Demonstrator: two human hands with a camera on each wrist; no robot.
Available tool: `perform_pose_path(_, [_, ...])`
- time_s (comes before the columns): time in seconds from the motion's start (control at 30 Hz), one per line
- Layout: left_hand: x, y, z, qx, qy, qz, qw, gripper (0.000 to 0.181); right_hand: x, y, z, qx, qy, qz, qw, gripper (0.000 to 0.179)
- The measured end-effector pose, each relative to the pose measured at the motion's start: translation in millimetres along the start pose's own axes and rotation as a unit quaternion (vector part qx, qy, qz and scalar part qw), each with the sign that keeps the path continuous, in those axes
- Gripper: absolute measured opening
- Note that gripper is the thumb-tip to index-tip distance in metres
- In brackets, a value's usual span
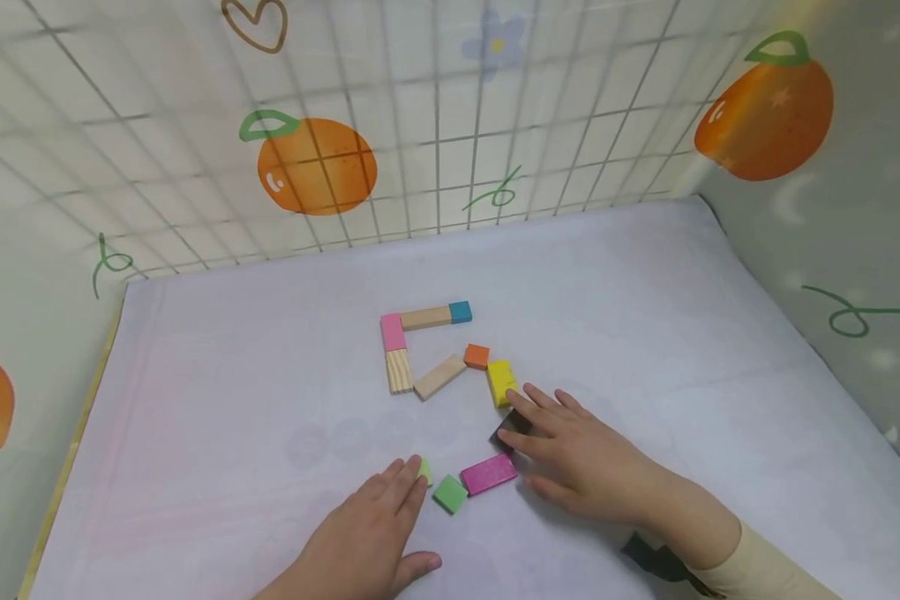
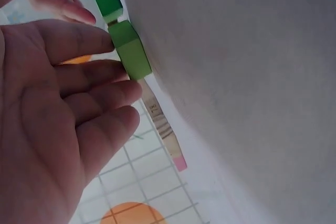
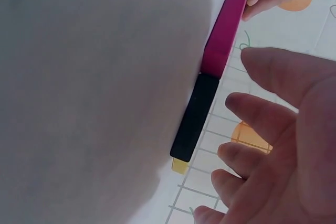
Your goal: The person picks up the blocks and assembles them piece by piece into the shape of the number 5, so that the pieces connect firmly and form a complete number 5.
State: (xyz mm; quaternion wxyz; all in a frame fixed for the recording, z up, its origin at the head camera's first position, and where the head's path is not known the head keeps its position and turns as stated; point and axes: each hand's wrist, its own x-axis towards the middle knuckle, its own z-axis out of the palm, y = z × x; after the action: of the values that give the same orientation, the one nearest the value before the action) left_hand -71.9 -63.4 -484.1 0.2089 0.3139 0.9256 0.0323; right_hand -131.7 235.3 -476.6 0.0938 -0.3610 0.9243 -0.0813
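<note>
My left hand (image 1: pixel 371 525) lies low over the sheet with its fingers extended, the fingertips at a light green block (image 2: pixel 132 51) that they partly cover in the head view. Just right of it is a green block (image 1: pixel 450 494), followed by a magenta block (image 1: pixel 489 474). My right hand (image 1: pixel 581 458) is spread above the black block (image 1: pixel 510 429), hiding part of it, with one fingertip by the lower end of the yellow block (image 1: pixel 502 383). In the right wrist view its fingers (image 3: pixel 262 114) are spread and hold nothing.
Beyond the hands, the row continues with an orange block (image 1: pixel 477 357), a plain wooden block (image 1: pixel 440 377), a striped wooden block (image 1: pixel 399 371), a pink block (image 1: pixel 393 332), another wooden block (image 1: pixel 426 317) and a blue block (image 1: pixel 461 312). Patterned curtains (image 1: pixel 435 108) border the white sheet (image 1: pixel 232 400).
</note>
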Motion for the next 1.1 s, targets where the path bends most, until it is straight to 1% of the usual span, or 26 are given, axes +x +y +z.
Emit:
perform_pose_path(0.23, [1.2, 1.8, 2.1, 0.000, -0.009, -0.005, 0.9999, 0.094, -2.3, 0, 1, -0.003, 0.000, 0.002, 1.0000, 0.054])
perform_pose_path(0.37, [1.4, 2.1, 1.9, -0.004, -0.007, 0.002, 1.0000, 0.095, -3.1, 0, 1, -0.003, 0.004, 0.005, 1.0000, 0.054])
perform_pose_path(0.63, [1.3, 1.7, 0.2, 0.001, -0.019, 0.006, 0.9998, 0.096, -3.0, 0, 0, -0.004, 0.001, 0.007, 1.0000, 0.054])
perform_pose_path(0.77, [1.2, 1.1, 0.8, 0.003, -0.018, 0.010, 0.9998, 0.096, -3.8, -1, -1, -0.005, 0.001, 0.009, 0.9999, 0.054])
perform_pose_path(0.83, [0.9, 0.9, 1.9, 0.008, -0.009, 0.014, 0.9998, 0.095, -4.0, -1, -1, -0.005, 0.001, 0.010, 0.9999, 0.054])
perform_pose_path(0.9, [-0.2, 0.0, 2.6, 0.010, 0.008, 0.018, 0.9998, 0.094, -4.0, -2, -1, -0.007, -0.001, 0.012, 0.9999, 0.055])
perform_pose_path(0.97, [-2.6, -2.9, 0.8, 0.008, 0.027, 0.011, 0.9995, 0.093, -4.1, -2, -2, -0.012, 0.000, 0.019, 0.9997, 0.058])
perform_pose_path(1.03, [-7.3, -10.5, -2.5, 0.011, 0.062, -0.012, 0.9979, 0.092, -4.7, -3, -3, -0.013, 0.008, 0.043, 0.9990, 0.063])
perform_pose_path(1.07, [-10.4, -16.7, -4.4, 0.016, 0.088, -0.032, 0.9955, 0.092, -5.5, -2, -3, -0.013, 0.014, 0.060, 0.9980, 0.067])
perform_pose_path(1.1, [-13.8, -24.8, -6.3, 0.026, 0.118, -0.055, 0.9912, 0.094, -6.8, -2, -4, -0.011, 0.022, 0.084, 0.9962, 0.070])
